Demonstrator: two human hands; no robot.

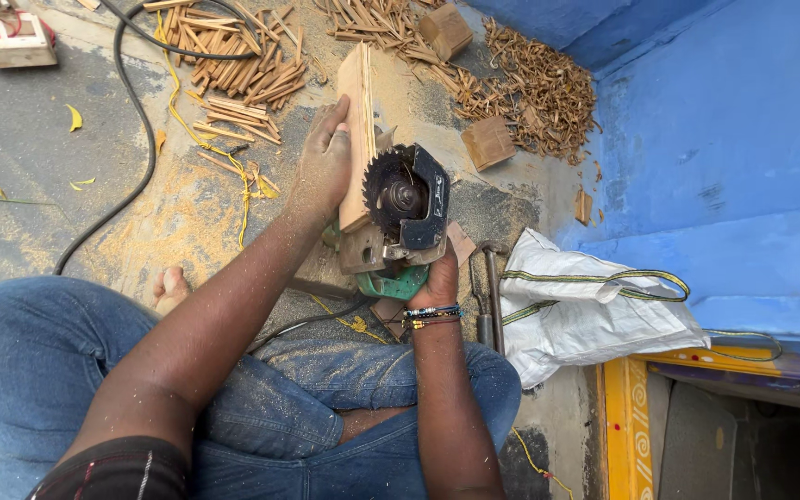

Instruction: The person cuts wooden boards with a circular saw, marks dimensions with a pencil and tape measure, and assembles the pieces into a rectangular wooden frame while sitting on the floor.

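I sit on the ground in blue jeans. My left hand (323,162) is pressed flat against the side of an upright wooden board (356,130), holding it beside a toothed circular saw blade (398,193). The blade belongs to a green power saw (393,278) with a black guard. My right hand (435,278), with beaded bracelets at the wrist, grips the saw's body from below. The board's edge is next to the blade's left side. Whether the blade spins cannot be told.
Sawdust covers the ground. Several cut wooden sticks (233,74) and shavings (539,88) lie ahead, with two small wood blocks (488,141). A black cable (131,111) curves at left. A white sack (585,306) and a hammer (491,296) lie right, by a blue wall (733,139).
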